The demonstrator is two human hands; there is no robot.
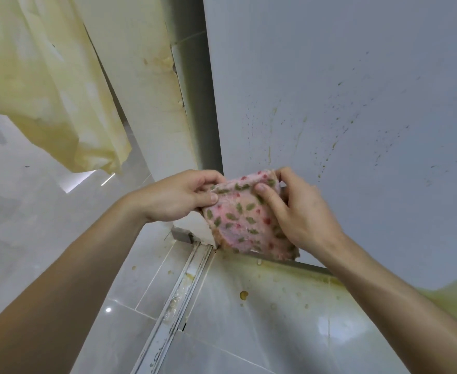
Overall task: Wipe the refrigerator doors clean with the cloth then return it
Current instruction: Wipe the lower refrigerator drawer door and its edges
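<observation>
A pink cloth (242,220) with green and red leaf prints is held in front of the lower left corner of the grey refrigerator door (343,90). My left hand (178,197) pinches its upper left edge. My right hand (300,211) grips its right side, thumb across the front. The door carries yellow-green splatters and drips above and to the right of the cloth. The cloth's lower edge hangs near the door's bottom rim.
A yellowish stained curtain (46,85) hangs at the upper left beside a cream wall panel (141,76). Below, the glossy grey floor tiles (262,319) show yellow drops, and a metal floor track (178,298) runs diagonally.
</observation>
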